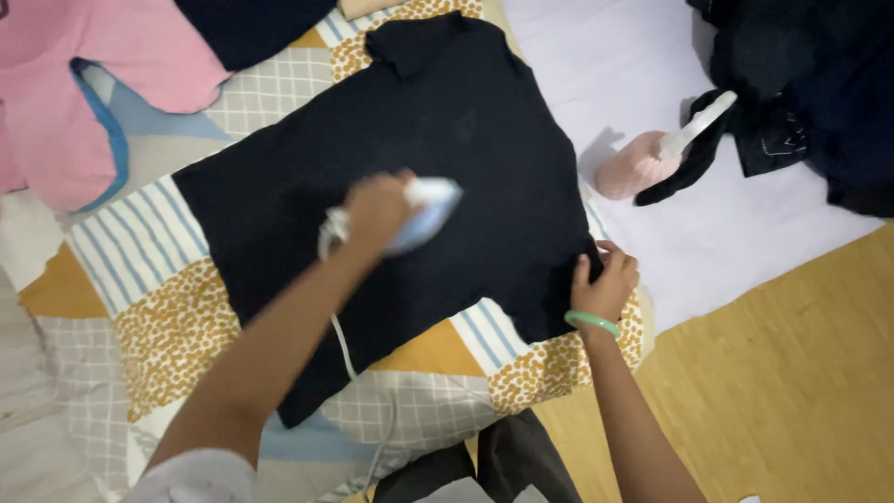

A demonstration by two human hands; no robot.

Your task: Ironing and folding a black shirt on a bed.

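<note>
Right at the fingertips of the left hand (377, 212) is where I'd be most nervous. Those fingers are wrapped tight around the handle of a small pale blue and white clothes iron (424, 216), which sits flat on the middle of a dark navy short-sleeved fabric shirt (447, 140). The whole hand is motion-blurred, so I can't say how far the knuckles sit from the soleplate, but they look close.

Over at the hem, the right hand (605, 279) has its fingers bent and pinching the lower edge of the shirt, pulling it flat. A green bangle (591, 322) rides on that wrist. If the iron sweeps toward that corner, those fingers are directly in its way, and that's a likely burn.

The thin white power cord (340, 340) runs back from the iron under the left forearm and across the shirt. It could snag on the arm and jerk the iron, or get run over by hot metal.

Underneath is only a patchwork quilt with orange dotted, striped and grid squares (140, 242), laid on what looks like the floor, so heat may soak through if the iron sits in one spot, and dark fabric can go shiny.

Further out: a pink garment with blue trim (65, 84) at top left, a pile of dark clothes (801, 84) and a fuzzy pink slipper (633, 166) on a white sheet (605, 56), beside wooden flooring (792, 373). Any of them could trip or catch the cord.
</note>
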